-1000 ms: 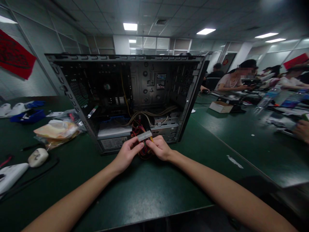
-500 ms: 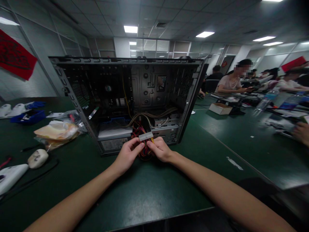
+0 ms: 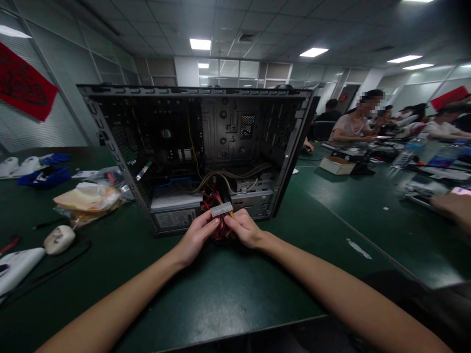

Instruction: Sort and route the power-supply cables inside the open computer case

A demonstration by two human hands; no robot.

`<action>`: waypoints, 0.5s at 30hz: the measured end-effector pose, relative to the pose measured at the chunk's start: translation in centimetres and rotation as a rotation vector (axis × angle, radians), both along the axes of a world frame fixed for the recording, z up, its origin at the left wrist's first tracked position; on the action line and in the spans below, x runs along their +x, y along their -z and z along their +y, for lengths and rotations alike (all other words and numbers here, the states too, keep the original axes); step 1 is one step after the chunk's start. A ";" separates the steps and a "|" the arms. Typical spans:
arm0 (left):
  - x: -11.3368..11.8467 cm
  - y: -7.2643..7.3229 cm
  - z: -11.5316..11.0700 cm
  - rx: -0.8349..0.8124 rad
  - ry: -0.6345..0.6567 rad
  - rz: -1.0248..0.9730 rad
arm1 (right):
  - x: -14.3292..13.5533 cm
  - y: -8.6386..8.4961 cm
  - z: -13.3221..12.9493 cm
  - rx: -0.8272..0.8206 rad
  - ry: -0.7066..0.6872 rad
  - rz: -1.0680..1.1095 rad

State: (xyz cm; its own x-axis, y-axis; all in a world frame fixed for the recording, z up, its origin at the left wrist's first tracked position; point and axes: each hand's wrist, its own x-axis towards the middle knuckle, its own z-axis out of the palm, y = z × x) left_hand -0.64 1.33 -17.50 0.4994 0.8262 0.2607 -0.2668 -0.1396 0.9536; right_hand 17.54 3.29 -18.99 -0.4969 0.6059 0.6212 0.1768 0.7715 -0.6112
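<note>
White connector (image 3: 222,210) sits at 6 o'clock of the open computer case (image 3: 195,91); left hand (image 3: 194,236) from 8 o'clock and right hand (image 3: 246,229) from 4 o'clock pinch it and its wires (image 3: 222,226), both thumbs angled inward.

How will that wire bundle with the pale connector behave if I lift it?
The wire bundle is likely floppy, since its thin strands curl and loop loosely. The pale connector should be stiff, judging by its straight, blocky shape. Lifting may meet a tug, as wires appear to run back into the computer case.
</note>
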 end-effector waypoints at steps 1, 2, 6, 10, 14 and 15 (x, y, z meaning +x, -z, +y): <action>0.0 0.0 0.0 0.009 -0.015 0.014 | 0.0 0.0 0.0 -0.004 -0.004 0.002; 0.0 0.0 0.0 0.020 -0.032 0.032 | 0.0 0.1 0.0 -0.008 -0.004 0.003; 0.1 0.0 -0.1 0.041 -0.074 0.077 | 0.1 0.1 0.1 -0.024 -0.004 -0.001; 0.1 0.1 0.0 0.036 -0.065 0.066 | 0.0 0.1 0.0 -0.047 -0.013 0.009; 0.1 0.2 0.1 0.029 -0.055 0.057 | 0.0 0.0 0.0 -0.059 -0.014 0.017; 0.1 0.2 0.1 0.026 -0.056 0.053 | 0.0 0.0 0.0 -0.060 -0.013 0.017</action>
State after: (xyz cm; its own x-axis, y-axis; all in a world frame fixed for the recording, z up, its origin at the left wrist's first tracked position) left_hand -0.53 1.44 -17.74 0.4666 0.8464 0.2567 -0.2068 -0.1778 0.9621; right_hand 17.57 3.26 -18.97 -0.4944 0.6360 0.5925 0.1565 0.7356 -0.6591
